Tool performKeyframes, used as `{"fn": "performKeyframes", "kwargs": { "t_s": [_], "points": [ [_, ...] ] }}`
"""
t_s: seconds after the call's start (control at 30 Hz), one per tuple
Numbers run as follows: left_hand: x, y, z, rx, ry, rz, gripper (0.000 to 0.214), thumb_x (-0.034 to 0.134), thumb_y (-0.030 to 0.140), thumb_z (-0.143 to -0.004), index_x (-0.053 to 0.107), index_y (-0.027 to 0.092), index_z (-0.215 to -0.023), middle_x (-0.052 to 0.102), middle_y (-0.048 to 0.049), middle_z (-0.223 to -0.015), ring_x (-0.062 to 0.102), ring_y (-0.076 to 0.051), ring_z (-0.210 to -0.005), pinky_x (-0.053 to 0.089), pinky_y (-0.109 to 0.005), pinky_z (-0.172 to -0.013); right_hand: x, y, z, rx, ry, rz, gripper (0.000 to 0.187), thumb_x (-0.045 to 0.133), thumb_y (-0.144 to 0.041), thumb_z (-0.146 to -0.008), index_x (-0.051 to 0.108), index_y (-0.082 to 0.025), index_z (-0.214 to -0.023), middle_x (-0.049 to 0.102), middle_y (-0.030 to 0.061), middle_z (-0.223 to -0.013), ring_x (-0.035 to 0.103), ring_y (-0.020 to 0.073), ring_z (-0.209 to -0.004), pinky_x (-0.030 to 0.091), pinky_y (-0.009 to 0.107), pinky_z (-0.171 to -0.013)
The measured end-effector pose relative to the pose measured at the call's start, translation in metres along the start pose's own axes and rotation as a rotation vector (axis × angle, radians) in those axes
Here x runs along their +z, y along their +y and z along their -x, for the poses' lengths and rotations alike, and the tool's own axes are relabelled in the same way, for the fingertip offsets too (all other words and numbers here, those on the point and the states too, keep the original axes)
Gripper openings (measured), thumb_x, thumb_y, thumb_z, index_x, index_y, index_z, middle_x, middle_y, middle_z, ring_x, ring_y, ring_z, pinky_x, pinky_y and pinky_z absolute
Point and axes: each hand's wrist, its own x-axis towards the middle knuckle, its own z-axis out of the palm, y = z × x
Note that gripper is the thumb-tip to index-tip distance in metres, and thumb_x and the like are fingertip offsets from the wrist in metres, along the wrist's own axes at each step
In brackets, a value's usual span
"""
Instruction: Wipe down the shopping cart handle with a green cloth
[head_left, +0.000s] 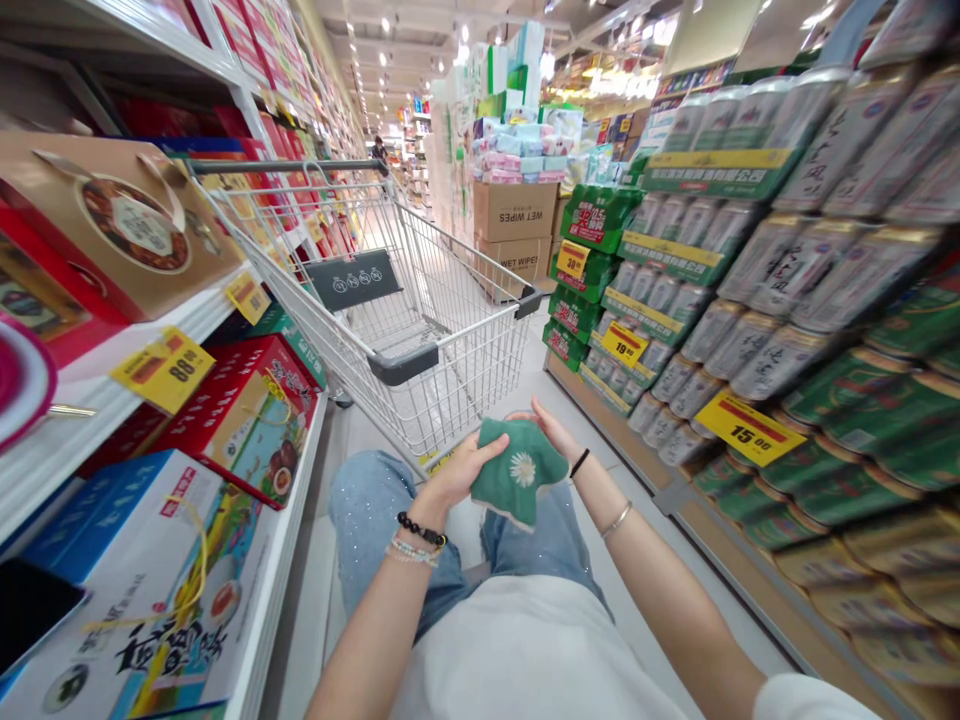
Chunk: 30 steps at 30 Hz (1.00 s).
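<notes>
In front of my knees I hold a green cloth (pixel 534 478) with a white daisy on it and a pale edge. Its lower corner hangs down loosely. My left hand (pixel 459 468) is closed on the cloth's left side, thumb on top. At the upper right edge, my right hand (pixel 555 432) holds it from behind, and most of those fingers are hidden by the fabric. Just beyond the cloth stands a metal shopping cart (pixel 465 360) with dark grey corner guards.
On my left, a shelf (pixel 289 560) carries gift boxes (pixel 150 570) and yellow price tags (pixel 165 370). A dark phone-like object (pixel 34 610) lies on a box. Stacked beer cans (pixel 780 270) line my right. Wet wipes cartons (pixel 517 215) stand ahead; a person (pixel 379 150) is far off.
</notes>
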Motion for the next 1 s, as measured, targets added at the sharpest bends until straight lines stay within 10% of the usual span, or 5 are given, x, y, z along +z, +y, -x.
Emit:
{"fn": "performKeyframes", "kwargs": {
  "t_s": [0.17,0.37,0.53,0.77,1.0],
  "points": [
    [-0.004,-0.009,0.000,0.016,0.171,0.266,0.037,0.074,0.035,-0.079,0.068,0.014,-0.109,0.077,-0.0109,-0.099,0.074,-0.022,-0.089,0.060,-0.034,-0.084,0.009,0.041,0.019,-0.032,-0.093,-0.333,0.077,0.044,-0.087,-0.074,0.070,-0.023,-0.108,0.074,0.0112,-0.113,0.060,0.0309,-0.122,0.046,0.051,-0.103],
    [-0.026,-0.011,0.005,0.047,0.261,0.171,0.039,0.080,0.038,-0.072,0.071,0.012,-0.101,0.078,-0.0097,-0.092,0.074,-0.022,-0.086,0.060,-0.033,-0.083,0.016,0.017,0.024,-0.151,0.155,-0.102,0.048,0.088,-0.049,-0.057,0.073,-0.021,-0.092,0.078,0.0056,-0.092,0.072,0.0276,-0.098,0.053,0.045,-0.097],
    [-0.037,0.005,0.016,0.185,0.285,-0.122,0.053,0.085,0.050,-0.060,0.074,0.011,-0.093,0.077,-0.0081,-0.087,0.071,-0.022,-0.085,0.057,-0.033,-0.082,0.014,-0.021,0.029,-0.231,0.207,0.104,0.042,0.090,-0.047,-0.056,0.075,-0.020,-0.085,0.078,0.0035,-0.083,0.072,0.0228,-0.080,0.058,0.042,-0.087],
    [-0.041,0.015,0.027,0.316,0.087,-0.233,0.010,0.071,0.027,-0.063,0.075,0.019,-0.067,0.073,-0.0037,-0.078,0.066,-0.019,-0.081,0.053,-0.032,-0.079,0.010,-0.043,0.036,-0.447,0.077,0.300,0.038,0.089,-0.053,-0.053,0.069,-0.022,-0.059,0.074,0.0073,-0.101,0.068,0.0238,-0.087,0.055,0.036,-0.074],
    [-0.045,0.017,0.024,0.304,0.008,-0.244,0.015,0.060,0.029,-0.059,0.068,0.017,-0.054,0.059,-0.0036,-0.061,0.052,-0.015,-0.064,0.042,-0.027,-0.063,0.009,-0.034,0.025,-0.463,0.164,0.165,0.026,0.074,-0.040,-0.064,0.054,-0.024,-0.061,0.072,0.0052,-0.099,0.065,0.0250,-0.090,0.052,0.038,-0.076]
  ]
}}
